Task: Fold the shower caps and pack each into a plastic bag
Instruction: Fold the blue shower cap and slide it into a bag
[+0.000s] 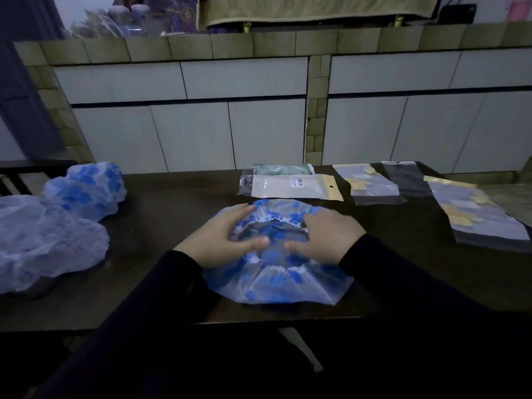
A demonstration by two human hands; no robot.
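Covering the shower cap, its opening up, left hand and right hand press with straight fingers, hiding its sides

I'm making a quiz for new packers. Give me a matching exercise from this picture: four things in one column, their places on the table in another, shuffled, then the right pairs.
Things:
1. shower cap with blue spots
2. crumpled caps
3. packed bag with a barcode label
4. empty bags

Places:
A. right edge of the table
B. under both hands, left hand and right hand
C. far left
D. middle, just beyond the hands

Pairs: 1-B, 2-C, 3-D, 4-A
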